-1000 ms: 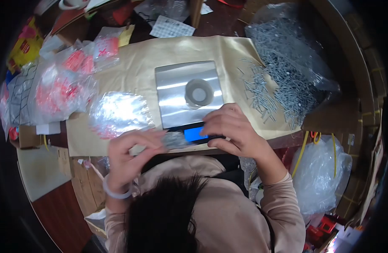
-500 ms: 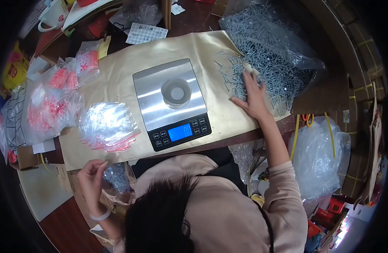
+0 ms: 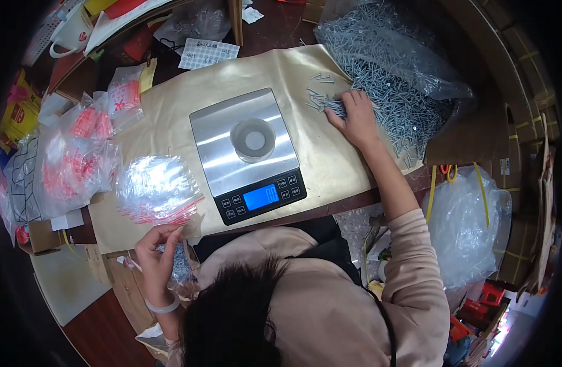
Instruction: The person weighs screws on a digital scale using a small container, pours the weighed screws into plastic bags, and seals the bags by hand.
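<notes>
My right hand (image 3: pixel 358 119) lies on the near left part of a heap of screws (image 3: pixel 409 110), its fingers curled over some of them; whether it grips any is hidden. My left hand (image 3: pixel 158 249) is at the near edge of the stack of clear zip bags (image 3: pixel 158 186), thumb and fingers pinched together near the red strips. What lies between those fingertips is too small to tell. Between the hands sits a digital scale (image 3: pixel 207 147) with a lit blue display. A small round cup (image 3: pixel 253 140) stands on its steel plate.
More red-and-clear bag packs (image 3: pixel 73 165) lie at the left. A sheet of round stickers (image 3: pixel 208 54) and a white mug (image 3: pixel 71 32) are at the back. Cardboard (image 3: pixel 470 144) borders the screws. A large clear plastic bag (image 3: pixel 464 232) hangs below at the right.
The filled bag near the scale has left my hands. My right hand went to the screws, then slid slightly left with fingers curling. My left hand moved down-left, then back up to the bag stack.
</notes>
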The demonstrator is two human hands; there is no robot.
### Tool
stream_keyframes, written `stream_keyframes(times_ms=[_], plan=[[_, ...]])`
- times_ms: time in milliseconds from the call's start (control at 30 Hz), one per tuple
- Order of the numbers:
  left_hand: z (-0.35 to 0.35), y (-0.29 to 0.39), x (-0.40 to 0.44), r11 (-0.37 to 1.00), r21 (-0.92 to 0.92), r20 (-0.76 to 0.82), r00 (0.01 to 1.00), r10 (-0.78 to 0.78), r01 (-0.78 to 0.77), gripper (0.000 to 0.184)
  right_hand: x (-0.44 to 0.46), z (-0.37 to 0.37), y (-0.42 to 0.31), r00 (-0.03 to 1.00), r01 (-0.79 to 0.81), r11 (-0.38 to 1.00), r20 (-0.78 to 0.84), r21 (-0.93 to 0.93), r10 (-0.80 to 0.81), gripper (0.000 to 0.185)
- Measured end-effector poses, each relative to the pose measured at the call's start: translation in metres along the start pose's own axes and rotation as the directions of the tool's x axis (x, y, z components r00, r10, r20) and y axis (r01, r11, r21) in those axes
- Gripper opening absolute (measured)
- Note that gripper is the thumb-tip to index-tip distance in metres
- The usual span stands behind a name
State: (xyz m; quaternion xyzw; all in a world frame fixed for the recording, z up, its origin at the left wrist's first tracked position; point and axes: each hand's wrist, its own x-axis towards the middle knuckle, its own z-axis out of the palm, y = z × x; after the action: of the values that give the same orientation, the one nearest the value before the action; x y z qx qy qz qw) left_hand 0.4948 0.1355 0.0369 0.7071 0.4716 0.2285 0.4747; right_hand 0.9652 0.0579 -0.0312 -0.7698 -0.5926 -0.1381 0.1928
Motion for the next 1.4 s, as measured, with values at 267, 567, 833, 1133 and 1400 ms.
stream_keyframes(times_ms=[267, 567, 833, 1133, 1400], plan=[[0.004, 0.009, 0.002, 0.999, 0.02, -0.013, 0.999, 0.049, -0.048, 0.008, 0.024, -0.009, 0.009, 0.952, -0.306, 0.933, 0.059, 0.19, 0.301, 0.028], [0.016, 0.013, 0.008, 0.995, 0.031, 0.04, 0.995, 0.094, -0.095, 0.008, 0.05, -0.011, 0.012, 0.727, -0.316, -0.583, 0.586, 0.748, 0.358, 0.025], [0.02, 0.017, 0.008, 0.991, 0.026, 0.065, 0.99, 0.127, -0.129, 0.009, 0.066, -0.02, -0.091, 0.781, -0.365, -0.693, 0.609, 0.622, 0.136, 0.023], [0.026, 0.025, 0.013, 0.972, 0.065, 0.036, 0.974, 0.225, -0.227, 0.007, 0.046, -0.002, -0.169, 0.954, -0.285, -0.128, 0.294, 0.95, 0.055, 0.023], [0.036, 0.021, 0.025, 0.912, 0.201, 0.015, 0.932, 0.362, -0.357, 0.015, 0.039, -0.017, -0.161, 0.995, 0.058, 0.447, -0.015, 0.893, -0.099, 0.016]])
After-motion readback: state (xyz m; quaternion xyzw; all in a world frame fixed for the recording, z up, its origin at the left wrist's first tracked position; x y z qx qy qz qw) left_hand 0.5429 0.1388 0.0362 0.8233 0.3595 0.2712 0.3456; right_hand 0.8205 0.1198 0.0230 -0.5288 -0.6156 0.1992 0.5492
